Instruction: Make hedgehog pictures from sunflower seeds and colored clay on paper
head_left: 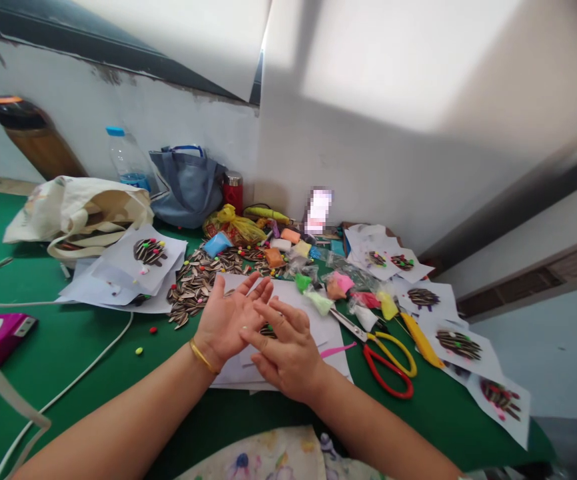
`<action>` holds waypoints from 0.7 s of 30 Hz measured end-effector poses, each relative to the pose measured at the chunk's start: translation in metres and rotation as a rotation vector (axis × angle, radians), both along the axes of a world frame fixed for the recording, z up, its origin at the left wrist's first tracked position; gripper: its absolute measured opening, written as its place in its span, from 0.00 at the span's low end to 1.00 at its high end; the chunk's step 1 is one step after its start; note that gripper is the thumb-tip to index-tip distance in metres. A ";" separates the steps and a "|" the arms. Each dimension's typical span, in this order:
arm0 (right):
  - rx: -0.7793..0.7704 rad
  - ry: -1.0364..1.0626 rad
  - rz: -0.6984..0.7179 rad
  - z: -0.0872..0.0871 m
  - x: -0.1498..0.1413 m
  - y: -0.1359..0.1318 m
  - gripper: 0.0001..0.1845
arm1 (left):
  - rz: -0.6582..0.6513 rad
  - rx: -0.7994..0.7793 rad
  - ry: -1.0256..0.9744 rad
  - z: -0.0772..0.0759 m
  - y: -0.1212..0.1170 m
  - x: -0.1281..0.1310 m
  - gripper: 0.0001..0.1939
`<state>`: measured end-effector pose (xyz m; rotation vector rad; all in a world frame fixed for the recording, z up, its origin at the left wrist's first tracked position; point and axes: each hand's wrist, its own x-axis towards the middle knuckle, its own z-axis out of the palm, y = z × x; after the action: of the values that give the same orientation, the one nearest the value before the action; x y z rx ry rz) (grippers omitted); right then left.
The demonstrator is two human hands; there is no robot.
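My left hand (pixel 222 323) is held palm up above a stack of white paper (pixel 336 357), its fingers stretched out. Across it reaches my right hand (pixel 292 347), fingers extended and slightly apart, with the fingertips on or just over the left palm. A tiny pale bit, perhaps a clay ball (pixel 244 327), shows at the right index fingertip. Between and below the hands, part of a sunflower-seed picture (pixel 267 331) on the paper is visible; the rest is hidden. A pink plastic tool (pixel 338 350) lies on the paper by my right wrist.
Sunflower seeds (pixel 188 300) are heaped beyond my left hand. Packets of coloured clay (pixel 339 285), scissors (pixel 387 360) and a yellow cutter (pixel 422 341) lie to the right. Seed pictures (pixel 458 343) line the right edge. A white cable (pixel 88 378) crosses the left side.
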<state>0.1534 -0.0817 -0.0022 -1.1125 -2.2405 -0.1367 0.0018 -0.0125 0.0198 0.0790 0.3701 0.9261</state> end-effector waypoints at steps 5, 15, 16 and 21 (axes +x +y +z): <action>-0.013 0.005 -0.054 0.004 0.001 0.000 0.20 | -0.021 -0.001 0.004 0.000 0.000 0.001 0.32; -0.027 0.062 -0.058 0.005 0.004 0.001 0.19 | -0.016 0.006 -0.014 0.001 -0.002 0.003 0.32; -0.025 0.075 -0.055 0.005 0.005 0.001 0.18 | -0.014 0.007 -0.018 0.001 -0.002 0.003 0.32; -0.024 0.049 0.002 0.004 0.002 0.001 0.18 | -0.044 0.004 0.015 -0.002 -0.003 0.004 0.32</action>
<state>0.1551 -0.0807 0.0014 -1.1147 -2.2049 -0.0802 0.0059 -0.0157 0.0177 0.0974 0.3785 0.8835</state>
